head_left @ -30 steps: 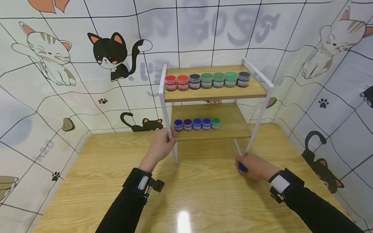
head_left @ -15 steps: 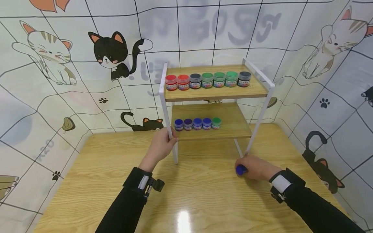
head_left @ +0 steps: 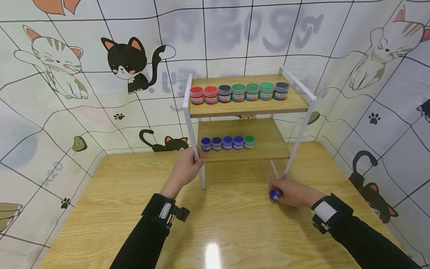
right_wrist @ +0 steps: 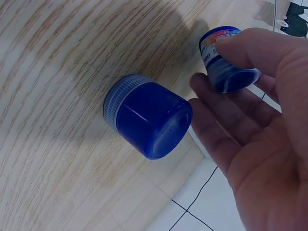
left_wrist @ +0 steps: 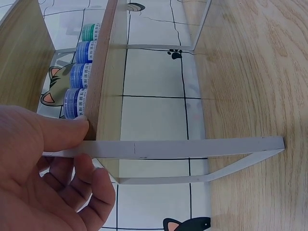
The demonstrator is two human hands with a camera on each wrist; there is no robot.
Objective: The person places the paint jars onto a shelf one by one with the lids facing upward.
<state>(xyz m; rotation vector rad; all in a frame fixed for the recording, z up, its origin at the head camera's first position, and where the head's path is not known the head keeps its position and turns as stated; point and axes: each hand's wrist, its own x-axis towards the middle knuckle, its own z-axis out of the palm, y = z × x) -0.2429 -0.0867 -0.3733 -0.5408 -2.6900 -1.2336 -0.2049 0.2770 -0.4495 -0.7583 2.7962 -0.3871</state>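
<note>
My left hand (head_left: 187, 167) grips the white front-left leg (left_wrist: 211, 148) of a two-tier shelf, its thumb against the lower board (head_left: 235, 155). Low by the shelf's front-right leg (head_left: 295, 145), my right hand (head_left: 293, 192) pinches a small blue paint jar (right_wrist: 219, 57) between thumb and fingers; the jar is tilted. In the right wrist view a second blue jar (right_wrist: 149, 115) with a ribbed lid appears below the fingertips, its base toward the camera. I cannot tell whether the fingers touch it. In the head view most of it is hidden by the hand.
A row of red, dark and green paint jars (head_left: 238, 93) stands on the upper board (head_left: 231, 109). Smaller blue, purple and green jars (head_left: 227, 143) line the lower board's left part. The wooden table (head_left: 134, 209) meets cat-printed cloth walls (head_left: 134, 112) behind and at the sides.
My right hand has shifted slightly left, and the blue jar in its fingers has turned, so its label now shows. My left hand and the shelf have not visibly moved.
</note>
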